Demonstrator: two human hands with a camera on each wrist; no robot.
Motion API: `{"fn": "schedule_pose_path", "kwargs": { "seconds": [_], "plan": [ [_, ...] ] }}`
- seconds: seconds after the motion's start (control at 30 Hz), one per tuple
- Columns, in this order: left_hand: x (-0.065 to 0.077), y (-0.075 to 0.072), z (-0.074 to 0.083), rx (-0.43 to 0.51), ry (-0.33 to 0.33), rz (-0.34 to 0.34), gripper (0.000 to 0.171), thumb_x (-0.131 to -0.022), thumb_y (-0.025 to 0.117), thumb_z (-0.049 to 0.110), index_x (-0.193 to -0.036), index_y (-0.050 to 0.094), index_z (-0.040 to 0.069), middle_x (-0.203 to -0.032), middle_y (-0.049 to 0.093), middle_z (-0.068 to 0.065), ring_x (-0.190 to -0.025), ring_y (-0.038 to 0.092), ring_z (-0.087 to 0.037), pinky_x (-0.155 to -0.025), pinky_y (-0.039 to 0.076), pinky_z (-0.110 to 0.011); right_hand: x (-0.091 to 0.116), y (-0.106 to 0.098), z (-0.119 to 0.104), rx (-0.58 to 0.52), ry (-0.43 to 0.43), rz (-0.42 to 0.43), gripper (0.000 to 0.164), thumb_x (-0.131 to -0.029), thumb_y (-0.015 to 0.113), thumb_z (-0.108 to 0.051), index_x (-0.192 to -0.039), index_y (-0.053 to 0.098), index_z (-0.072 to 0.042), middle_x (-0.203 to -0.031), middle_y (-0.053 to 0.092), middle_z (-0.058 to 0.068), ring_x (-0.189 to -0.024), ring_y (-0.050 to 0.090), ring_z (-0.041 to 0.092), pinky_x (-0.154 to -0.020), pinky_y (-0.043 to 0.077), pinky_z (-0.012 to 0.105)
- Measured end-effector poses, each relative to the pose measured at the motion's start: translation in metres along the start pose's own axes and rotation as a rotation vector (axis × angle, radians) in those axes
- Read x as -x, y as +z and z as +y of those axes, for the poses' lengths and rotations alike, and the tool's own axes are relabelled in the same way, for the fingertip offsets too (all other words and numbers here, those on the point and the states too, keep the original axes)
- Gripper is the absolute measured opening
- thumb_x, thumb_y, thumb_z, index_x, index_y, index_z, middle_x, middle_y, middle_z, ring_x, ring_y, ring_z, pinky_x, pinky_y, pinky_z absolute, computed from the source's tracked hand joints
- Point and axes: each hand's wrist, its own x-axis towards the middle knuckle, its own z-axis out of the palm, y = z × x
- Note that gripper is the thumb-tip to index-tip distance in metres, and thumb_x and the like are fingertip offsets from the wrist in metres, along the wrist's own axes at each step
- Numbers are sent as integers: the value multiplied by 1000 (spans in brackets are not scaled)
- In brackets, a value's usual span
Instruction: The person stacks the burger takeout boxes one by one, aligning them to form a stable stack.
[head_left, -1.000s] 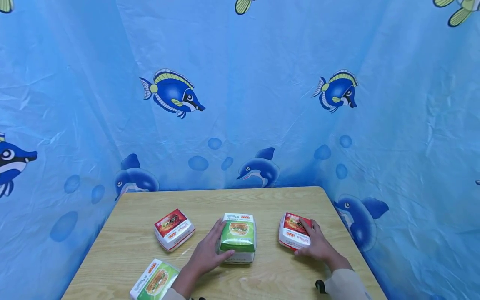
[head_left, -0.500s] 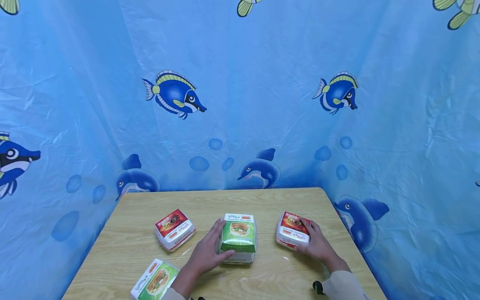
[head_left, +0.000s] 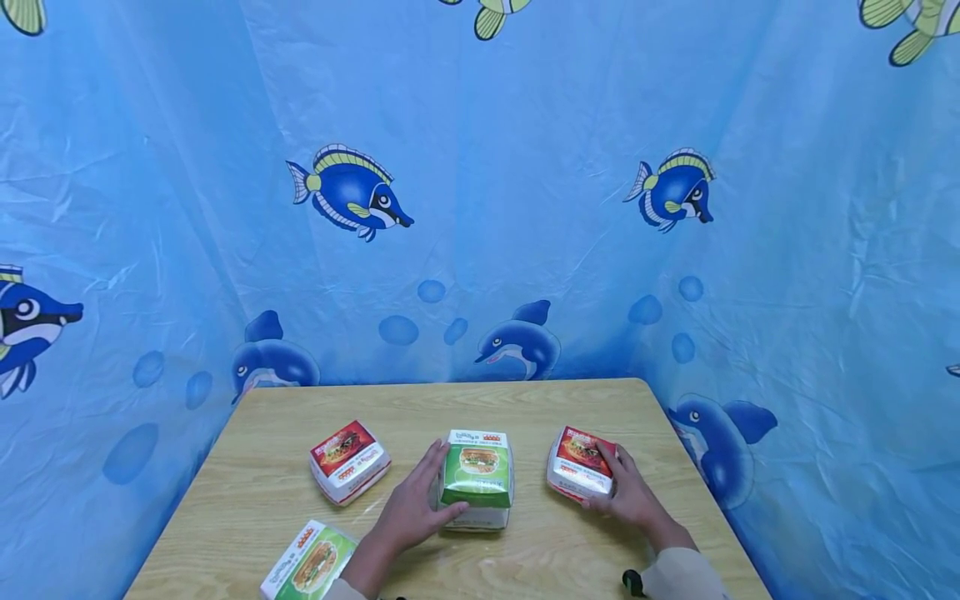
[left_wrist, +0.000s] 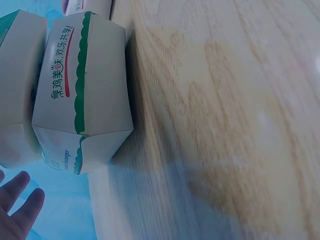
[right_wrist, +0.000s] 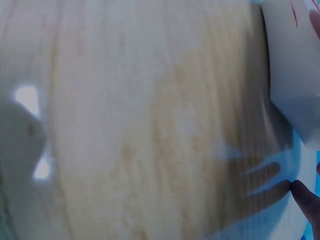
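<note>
In the head view, two burger boxes stand stacked mid-table: a green-topped box [head_left: 477, 471] over a white-sided lower box [head_left: 480, 520]. My left hand [head_left: 412, 510] touches the stack's left side, fingers extended, thumb at its front. The left wrist view shows the upper box [left_wrist: 19, 85] and the lower box [left_wrist: 102, 85] side-on, with fingers [left_wrist: 29, 210] near their end. To the right, my right hand [head_left: 633, 500] holds a red-and-white burger box [head_left: 581, 465], thumb at its front and fingers at its right edge. Only part of that box [right_wrist: 297, 75] shows in the right wrist view.
Another red-and-white burger box [head_left: 350, 462] sits at the left of the wooden table [head_left: 540, 560]. A green-and-white one [head_left: 307, 562] lies near the front left, partly behind the left forearm. A blue sea-print sheet [head_left: 480, 208] hangs behind and around the table.
My right hand and the red box have shifted a little to the left, closer to the stack. The left hand stays at the stack, and the other boxes have not moved.
</note>
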Motion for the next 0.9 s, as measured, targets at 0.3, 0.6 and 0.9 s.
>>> {"fn": "schedule_pose_path", "kwargs": {
  "seconds": [0.3, 0.6, 0.9],
  "plan": [
    [0, 0, 1, 10, 8, 0, 98, -80, 58, 73, -157, 16, 31, -160, 19, 3, -131, 43, -36, -96, 44, -56, 5, 8, -2, 0, -12, -19, 126, -58, 86, -61, -157, 15, -30, -159, 0, 21, -137, 16, 56, -98, 29, 72],
    [-1, 0, 4, 14, 18, 7, 98, -80, 58, 73, -157, 16, 28, -160, 18, 2, -131, 43, -37, -95, 44, -57, 7, 6, -4, -9, -12, 42, 115, -64, 82, -62, -156, 21, -29, -153, 13, 23, -128, 34, 56, -94, 35, 70],
    [-4, 2, 3, 11, 26, 18, 97, -80, 59, 73, -157, 18, 29, -160, 18, 4, -130, 44, -37, -94, 45, -57, 6, -10, -21, -52, -58, 87, 112, -68, 81, -59, -156, 20, -26, -154, 13, 23, -131, 29, 54, -94, 34, 73]
  ]
}}
